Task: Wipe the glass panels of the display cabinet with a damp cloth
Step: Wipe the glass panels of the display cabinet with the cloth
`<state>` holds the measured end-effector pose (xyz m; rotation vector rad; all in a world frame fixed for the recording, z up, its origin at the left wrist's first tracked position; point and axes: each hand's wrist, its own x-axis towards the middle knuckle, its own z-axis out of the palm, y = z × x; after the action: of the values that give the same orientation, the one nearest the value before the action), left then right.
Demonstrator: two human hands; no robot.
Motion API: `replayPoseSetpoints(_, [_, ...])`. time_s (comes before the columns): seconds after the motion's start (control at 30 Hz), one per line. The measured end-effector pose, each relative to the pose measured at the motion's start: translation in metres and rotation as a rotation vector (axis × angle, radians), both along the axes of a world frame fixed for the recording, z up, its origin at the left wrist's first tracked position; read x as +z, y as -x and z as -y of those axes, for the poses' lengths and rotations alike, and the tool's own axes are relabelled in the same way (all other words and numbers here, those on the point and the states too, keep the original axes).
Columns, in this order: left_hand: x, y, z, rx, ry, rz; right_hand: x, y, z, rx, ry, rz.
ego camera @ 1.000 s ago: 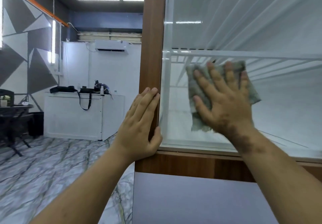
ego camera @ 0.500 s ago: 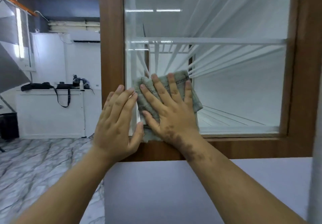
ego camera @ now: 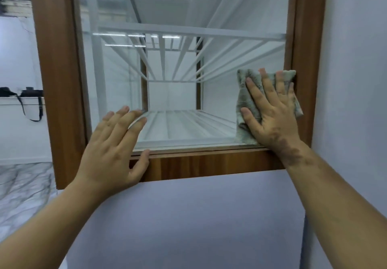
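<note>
Right hand: your right hand (ego camera: 272,120), fingers spread, presses the cloth (ego camera: 248,101) flat on the glass panel (ego camera: 188,69), lower right.
Left hand: your left hand (ego camera: 113,149), fingers straight, holds nothing, at the wooden frame (ego camera: 209,162), lower left.
Cabinet: white slatted shelves (ego camera: 188,126) inside.

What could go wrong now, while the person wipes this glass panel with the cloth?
1. The bare left hand lies over the glass panel and may leave fingerprints.
2. The cloth under the right hand sits against the wooden frame, so dampness may get onto the wood.
</note>
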<state>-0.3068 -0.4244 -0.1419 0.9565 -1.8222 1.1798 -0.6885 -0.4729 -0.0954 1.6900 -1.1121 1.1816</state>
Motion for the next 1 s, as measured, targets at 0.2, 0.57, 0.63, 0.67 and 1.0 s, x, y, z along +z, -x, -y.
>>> replayPoseSetpoints(0.2, [0.009, -0.029, -0.004, 0.003, 0.099, -0.081, -0.023, -0.056, -0.007, -0.024, -0.054, 0.141])
replayPoseSetpoints(0.57, [0.030, -0.084, -0.004, -0.169, 0.110, -0.249, -0.012, -0.287, -0.025, 0.030, 0.012, -0.149])
replayPoseSetpoints(0.63, [0.032, -0.085, -0.004, -0.190, 0.098, -0.242, 0.004, -0.284, -0.021, 0.021, 0.043, -0.164])
replayPoseSetpoints(0.67, [0.034, -0.085, -0.004, -0.186, 0.104, -0.235, 0.015, -0.279, -0.019, 0.014, 0.058, -0.143])
replayPoseSetpoints(1.0, [0.095, -0.089, 0.001, -0.226, 0.147, -0.277, 0.024, -0.263, -0.020, 0.035, 0.100, -0.333])
